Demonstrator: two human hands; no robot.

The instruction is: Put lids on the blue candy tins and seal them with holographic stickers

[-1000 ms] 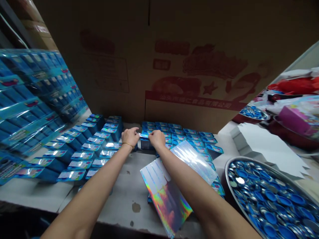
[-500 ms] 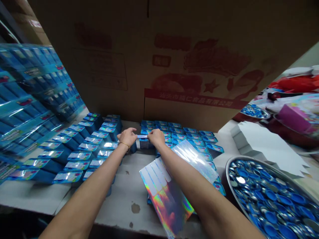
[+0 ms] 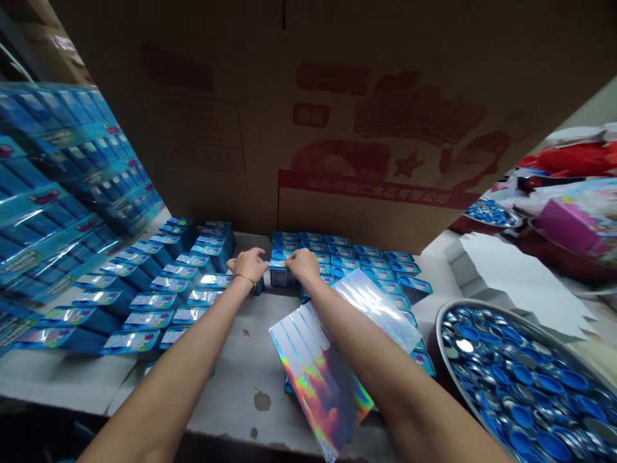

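My right hand [image 3: 303,264], fingers curled together, grips the right end of a pale sticker strip [image 3: 278,263] at the top of a small blue box [image 3: 281,276]. The strip's left part lies along the box top; my fingers hide its right end. Just left of that box is my left hand [image 3: 247,266], wearing a thin bracelet, its thumb and index finger apart with nothing visible between them. Beneath my right forearm, a shiny holographic sticker sheet [image 3: 308,344] with white strips lies over more blue boxes [image 3: 373,275].
Rows of blue boxes [image 3: 151,301] stand at left, beside stacked wrapped packs [image 3: 58,186]. A large cardboard carton [image 3: 260,128] rises behind. To the right are a metal basin [image 3: 439,321] of blue and silver round lids, folded white card [image 3: 515,276] and a pink box [image 3: 573,225].
The strip was stretched between both hands above the box; now it lies on the box top. My left fingers have come off its left end. My right hand has barely moved.
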